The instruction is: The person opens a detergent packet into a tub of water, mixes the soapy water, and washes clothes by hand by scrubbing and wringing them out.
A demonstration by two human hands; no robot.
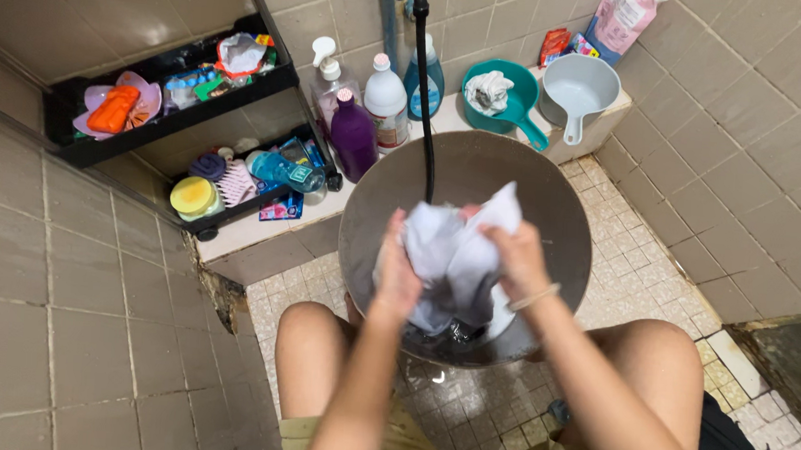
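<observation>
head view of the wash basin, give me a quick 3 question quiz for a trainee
1. True or false: both hands grip the white cloth above the round grey basin.
2. Which bottle stands nearest the basin on the ledge? A) purple bottle B) white bottle C) teal bottle
3. What lies inside the teal dipper on the ledge?

Key
1. True: the left hand and the right hand both clutch it.
2. A
3. A crumpled white cloth; the grey dipper beside it holds nothing.
</observation>
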